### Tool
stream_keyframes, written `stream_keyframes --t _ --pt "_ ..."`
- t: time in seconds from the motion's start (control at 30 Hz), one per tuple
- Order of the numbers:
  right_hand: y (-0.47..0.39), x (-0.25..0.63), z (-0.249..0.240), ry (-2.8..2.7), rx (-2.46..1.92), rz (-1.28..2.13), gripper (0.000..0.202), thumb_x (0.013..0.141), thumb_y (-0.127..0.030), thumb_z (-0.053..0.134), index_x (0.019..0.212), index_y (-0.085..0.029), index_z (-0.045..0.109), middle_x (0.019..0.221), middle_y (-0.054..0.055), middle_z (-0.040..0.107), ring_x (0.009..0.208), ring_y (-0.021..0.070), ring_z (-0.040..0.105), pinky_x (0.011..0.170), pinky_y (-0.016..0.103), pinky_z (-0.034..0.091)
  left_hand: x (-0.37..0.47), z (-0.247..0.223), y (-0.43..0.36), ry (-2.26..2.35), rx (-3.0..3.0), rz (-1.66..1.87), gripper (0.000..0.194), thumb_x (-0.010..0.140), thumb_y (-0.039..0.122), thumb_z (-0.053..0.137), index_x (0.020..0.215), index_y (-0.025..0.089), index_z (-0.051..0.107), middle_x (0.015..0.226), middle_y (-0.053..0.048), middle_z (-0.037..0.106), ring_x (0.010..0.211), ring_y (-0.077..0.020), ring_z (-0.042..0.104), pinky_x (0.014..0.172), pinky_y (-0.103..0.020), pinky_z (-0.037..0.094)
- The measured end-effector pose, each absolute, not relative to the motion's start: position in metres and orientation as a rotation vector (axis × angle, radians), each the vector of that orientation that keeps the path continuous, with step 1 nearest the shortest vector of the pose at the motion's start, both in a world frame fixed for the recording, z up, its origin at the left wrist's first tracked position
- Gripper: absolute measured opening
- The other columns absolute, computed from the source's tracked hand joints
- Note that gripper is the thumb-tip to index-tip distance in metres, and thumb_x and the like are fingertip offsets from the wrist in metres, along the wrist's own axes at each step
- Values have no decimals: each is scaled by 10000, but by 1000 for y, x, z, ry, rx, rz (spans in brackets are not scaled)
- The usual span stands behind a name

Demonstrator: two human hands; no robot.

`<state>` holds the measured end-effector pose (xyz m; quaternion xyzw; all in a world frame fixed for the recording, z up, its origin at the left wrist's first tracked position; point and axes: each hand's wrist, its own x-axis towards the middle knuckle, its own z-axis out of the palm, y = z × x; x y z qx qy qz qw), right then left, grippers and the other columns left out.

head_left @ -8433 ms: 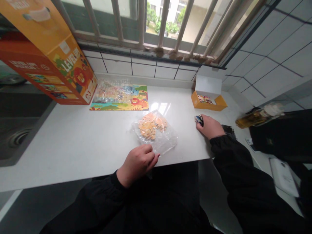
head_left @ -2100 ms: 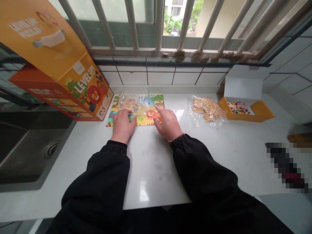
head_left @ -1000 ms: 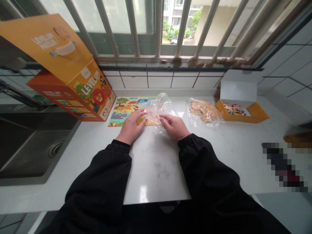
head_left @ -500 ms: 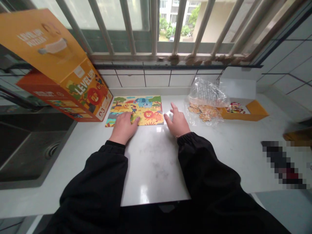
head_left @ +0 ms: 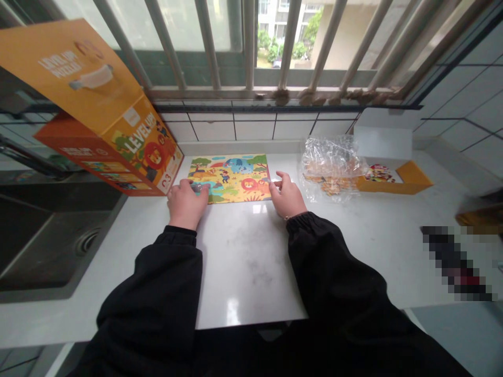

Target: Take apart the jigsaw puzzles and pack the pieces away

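Note:
A colourful picture board (head_left: pixel 231 180) with a lion, a blue elephant and trees lies flat on the white counter. My left hand (head_left: pixel 185 204) is closed at its lower left corner, thumb along the front and fingers round the left edge. At the right edge, my right hand (head_left: pixel 287 196) holds the board's side with the thumb and bent forefinger. Just right of that hand lies a crinkled clear plastic bag (head_left: pixel 332 162) with orange puzzle pieces inside.
An orange "Level Up!" puzzle box (head_left: pixel 135 152) stands open at the left, beside a dark sink (head_left: pixel 51 246). Behind the bag is a small open orange-and-white box (head_left: pixel 412 178). A tiled wall and barred window (head_left: pixel 249 52) border the counter (head_left: pixel 251 262) at the back.
The picture board has shifted slightly right. My left hand has slid left to its corner, and my right hand's fingers have bent in against its right edge. The plastic bag has settled lower.

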<state>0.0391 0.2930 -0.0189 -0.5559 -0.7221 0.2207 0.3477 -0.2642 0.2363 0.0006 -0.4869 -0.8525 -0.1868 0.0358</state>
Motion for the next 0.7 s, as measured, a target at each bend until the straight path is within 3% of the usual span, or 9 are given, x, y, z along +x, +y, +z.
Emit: stream_keyframes --t 0.27,0.5,0.63,0.7 --pt "299 51 -16 -1528 -1538 783 520 1002 -471 613 1431 -179 582 1134 155 816 1024 316 782 995 504 592 -266 0 237 -2622 -1531 -923 397 947 490 651 1217 198 668 1233 -185 737 1236 -386 685 1108 -553 547" --pt "312 50 -24 -1066 -1485 1073 490 926 -445 696 1351 -229 583 1183 106 778 990 258 789 894 452 665 -263 2 237 -2672 -1589 -963 357 959 467 654 1219 224 673 1186 -126 778 1105 -327 726 989 -482 586" --pt "312 46 -16 -694 -1244 1399 234 1051 -406 575 1217 -245 611 1076 59 802 839 186 782 771 358 685 -260 4 236 -2679 -1635 -857 333 973 477 629 1174 222 700 1144 -120 788 1058 -317 731 957 -465 586" --pt "310 47 -12 -601 -1140 1549 324 1125 -484 460 1105 -219 645 932 62 799 738 168 748 700 302 666 -258 4 235 -2652 -1667 -778 325 973 482 626 1135 216 717 1131 -133 776 1072 -333 723 981 -482 581"
